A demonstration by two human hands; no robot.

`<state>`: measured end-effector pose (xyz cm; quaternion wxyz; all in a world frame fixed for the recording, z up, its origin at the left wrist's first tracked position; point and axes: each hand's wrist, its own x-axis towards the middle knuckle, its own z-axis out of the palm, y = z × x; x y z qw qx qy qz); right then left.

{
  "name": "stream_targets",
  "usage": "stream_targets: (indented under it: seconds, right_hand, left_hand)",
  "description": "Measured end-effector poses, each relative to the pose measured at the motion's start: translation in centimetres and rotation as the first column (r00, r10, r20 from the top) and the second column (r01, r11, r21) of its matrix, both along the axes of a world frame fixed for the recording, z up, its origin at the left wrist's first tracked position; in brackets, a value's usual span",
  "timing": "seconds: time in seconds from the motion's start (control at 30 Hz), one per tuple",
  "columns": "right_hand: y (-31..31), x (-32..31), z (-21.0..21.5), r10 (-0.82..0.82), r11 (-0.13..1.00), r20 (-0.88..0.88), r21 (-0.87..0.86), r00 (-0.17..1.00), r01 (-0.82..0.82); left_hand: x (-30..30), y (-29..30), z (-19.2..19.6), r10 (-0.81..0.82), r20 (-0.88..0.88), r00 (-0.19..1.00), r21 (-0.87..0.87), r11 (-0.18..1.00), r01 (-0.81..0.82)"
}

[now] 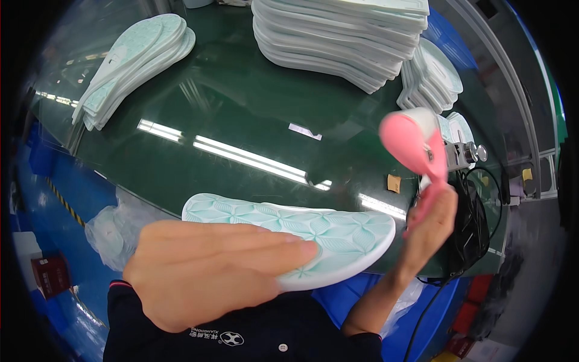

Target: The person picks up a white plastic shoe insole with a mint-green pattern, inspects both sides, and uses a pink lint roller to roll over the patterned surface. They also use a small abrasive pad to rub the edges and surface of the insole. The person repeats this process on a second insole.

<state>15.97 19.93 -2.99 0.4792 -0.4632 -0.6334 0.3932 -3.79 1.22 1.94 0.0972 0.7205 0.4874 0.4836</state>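
Note:
My left hand grips a white shoe sole with a pale green flower-like pattern, held across the front of my body. Its fingers press flat against the patterned face, and the thumb is hidden. The sole lies tilted, patterned side showing. On the right, my right hand is closed round the handle of a pink and white lint roller. The roller's head is raised above the table, apart from the sole, and slightly blurred.
A dark green table carries a tall stack of soles at the back. A smaller pile of soles lies at far left, another stack at back right. A metal fixture and a black bag sit at right.

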Motion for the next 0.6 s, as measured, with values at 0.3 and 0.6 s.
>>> stream_targets:
  seconds: [0.3,0.6]
  right_hand:
    - [-2.1,0.8,6.1,0.439,0.467,0.273,0.745,0.856,-0.477]
    - [1.2,6.3,1.0,0.12,0.927,-0.047,0.362,0.992,-0.095]
  left_hand:
    - [0.7,0.6,-0.4,0.085,-0.005,0.996,0.065,0.994,-0.084]
    - [-0.8,-1.0,0.6,0.013,-0.035,0.999,0.019,1.0,-0.012]
